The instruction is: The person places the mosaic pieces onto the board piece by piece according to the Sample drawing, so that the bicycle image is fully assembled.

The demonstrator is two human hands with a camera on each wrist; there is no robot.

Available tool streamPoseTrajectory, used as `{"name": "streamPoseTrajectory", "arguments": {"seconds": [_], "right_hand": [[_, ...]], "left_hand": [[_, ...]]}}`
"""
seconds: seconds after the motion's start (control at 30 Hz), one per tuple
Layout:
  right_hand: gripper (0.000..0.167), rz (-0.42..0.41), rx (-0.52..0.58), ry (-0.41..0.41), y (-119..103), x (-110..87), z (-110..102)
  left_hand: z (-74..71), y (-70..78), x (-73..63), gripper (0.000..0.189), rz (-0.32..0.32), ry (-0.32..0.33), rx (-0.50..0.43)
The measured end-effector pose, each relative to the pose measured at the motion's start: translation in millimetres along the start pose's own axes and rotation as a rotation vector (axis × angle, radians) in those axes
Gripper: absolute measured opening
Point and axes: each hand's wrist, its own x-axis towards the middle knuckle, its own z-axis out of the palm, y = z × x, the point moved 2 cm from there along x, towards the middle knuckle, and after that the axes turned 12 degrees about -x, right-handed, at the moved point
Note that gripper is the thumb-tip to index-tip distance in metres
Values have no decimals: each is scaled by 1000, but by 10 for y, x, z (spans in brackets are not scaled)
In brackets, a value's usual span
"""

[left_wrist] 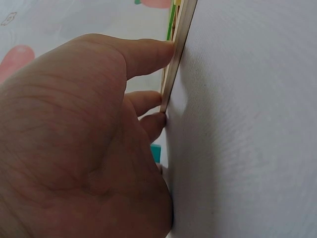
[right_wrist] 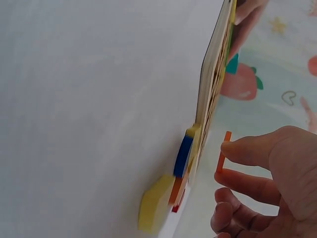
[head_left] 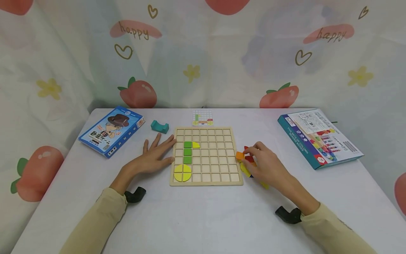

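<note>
A wooden grid board [head_left: 206, 183] lies mid-table, bearing three green squares [head_left: 188, 152] in a column, a yellow quarter-circle [head_left: 196, 145] beside the top one, and a yellow circle of quarter pieces [head_left: 182, 173] at its lower left. My left hand [head_left: 155, 155] rests on the table with fingers spread, fingertips at the board's left edge. Between thumb and forefinger, my right hand [head_left: 266, 164] pinches an orange square tile [right_wrist: 225, 151] off the board's right edge. Loose tiles lie under this hand, among them a yellow tile [right_wrist: 154, 203] and a blue tile [right_wrist: 184, 155].
Behind the board lies a pattern card [head_left: 203, 118]. A teal curved block [head_left: 159, 127] sits at the back left, near a blue game box [head_left: 111, 130]. A larger teal-and-white box [head_left: 320, 137] occupies the right side. Patterned cloth [head_left: 206, 53] hangs behind the table.
</note>
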Motion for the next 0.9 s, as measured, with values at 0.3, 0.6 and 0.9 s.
{"name": "streamPoseTrajectory", "arguments": {"seconds": [0.3, 0.6, 0.9], "right_hand": [[28, -63, 25, 20, -163, 28, 26], [27, -110, 23, 27, -289, 43, 71], [28, -159, 8, 38, -418, 55, 131]], "left_hand": [[5, 4, 6, 73, 0, 1, -5], [-2, 8, 10, 74, -8, -3, -9], [5, 12, 12, 73, -5, -2, -13]]}}
